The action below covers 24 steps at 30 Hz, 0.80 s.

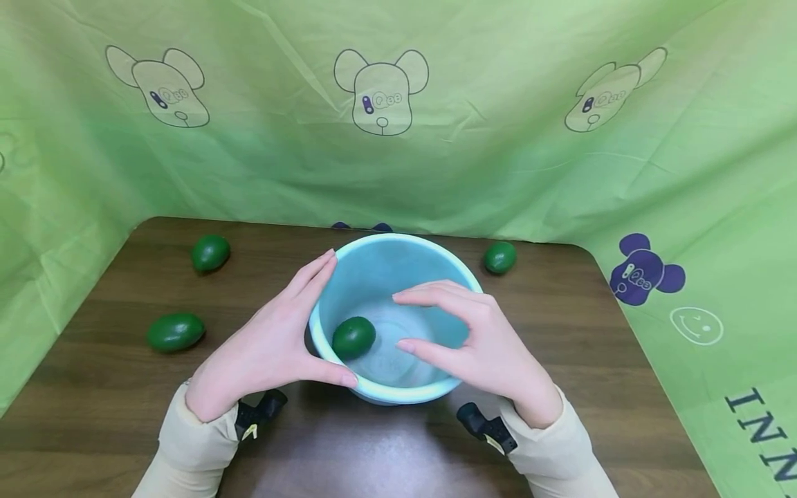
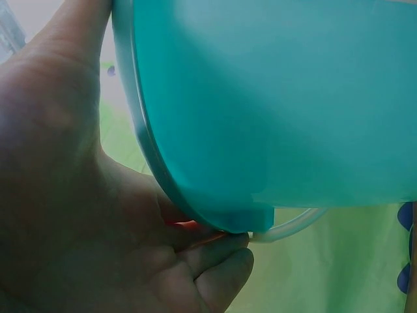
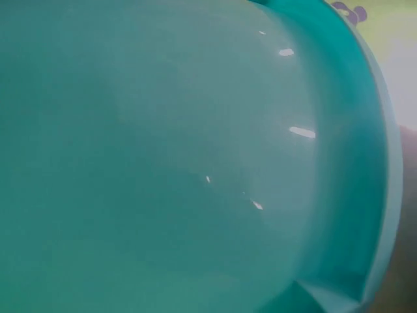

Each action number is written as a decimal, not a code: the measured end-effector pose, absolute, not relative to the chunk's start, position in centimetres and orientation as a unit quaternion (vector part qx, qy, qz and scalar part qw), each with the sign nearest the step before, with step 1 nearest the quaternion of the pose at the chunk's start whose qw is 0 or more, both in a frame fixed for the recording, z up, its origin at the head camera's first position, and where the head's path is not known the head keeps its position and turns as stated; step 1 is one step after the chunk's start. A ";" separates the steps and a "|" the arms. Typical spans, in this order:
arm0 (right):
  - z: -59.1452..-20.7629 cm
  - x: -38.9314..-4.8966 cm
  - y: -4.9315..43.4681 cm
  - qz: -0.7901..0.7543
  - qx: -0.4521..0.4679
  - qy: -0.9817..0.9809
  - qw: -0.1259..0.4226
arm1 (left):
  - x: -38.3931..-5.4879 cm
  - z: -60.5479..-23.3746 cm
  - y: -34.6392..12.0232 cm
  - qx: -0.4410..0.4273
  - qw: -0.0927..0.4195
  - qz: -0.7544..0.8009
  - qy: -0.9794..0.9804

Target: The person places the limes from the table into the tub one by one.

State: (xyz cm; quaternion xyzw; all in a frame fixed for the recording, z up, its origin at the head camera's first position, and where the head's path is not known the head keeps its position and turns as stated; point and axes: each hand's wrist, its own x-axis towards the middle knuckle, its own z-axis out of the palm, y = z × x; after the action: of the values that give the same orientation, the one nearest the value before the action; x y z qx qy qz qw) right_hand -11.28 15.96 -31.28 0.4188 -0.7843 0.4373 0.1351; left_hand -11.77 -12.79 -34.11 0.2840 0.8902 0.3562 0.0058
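A light blue plastic bucket point(image 1: 392, 395) stands upright on the table, with a glossy dark green oval fruit point(image 1: 353, 338) lying inside against its left wall. My left hand point(image 1: 274, 339) spreads along the left side of the bucket's rim, thumb at the front and long fingers stretched toward the back. In the left wrist view, its fingertips point(image 2: 225, 277) touch the outside of the rim near a pale handle point(image 2: 293, 226). Over the bucket's right side reaches my right hand point(image 1: 473, 339), thumb and fingers apart with nothing between them. The right wrist view shows mainly the bucket's outer wall point(image 3: 195, 156).
Two more green fruits lie at the left, one toward the back point(image 1: 210, 253) and one nearer point(image 1: 176, 332). Another green fruit point(image 1: 500, 257) lies behind the bucket to the right. A green printed cloth point(image 1: 386, 173) hangs around the brown wooden table point(image 1: 579, 360).
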 end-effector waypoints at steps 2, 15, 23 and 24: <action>-31.1 -11.3 16.2 0.443 0.418 -0.780 0.143 | -11.8 -34.1 -12.8 0.285 0.003 0.357 0.890; -28.7 -10.4 17.4 0.458 0.381 -0.781 0.186 | -11.7 -34.2 -12.7 0.285 0.006 0.368 0.885; -28.4 -10.1 17.6 0.451 0.351 -0.798 0.190 | -11.8 -34.2 -12.7 0.287 0.002 0.367 0.885; -28.4 -10.1 17.7 0.452 0.348 -0.799 0.191 | -11.8 -34.1 -12.8 0.287 0.002 0.367 0.885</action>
State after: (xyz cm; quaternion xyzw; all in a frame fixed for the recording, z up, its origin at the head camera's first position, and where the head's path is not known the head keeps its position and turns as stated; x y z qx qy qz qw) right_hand -10.12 17.66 -28.41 0.3476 -0.7992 0.4517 0.1906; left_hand -11.75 -12.76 -34.15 0.2870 0.8850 0.3666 0.0018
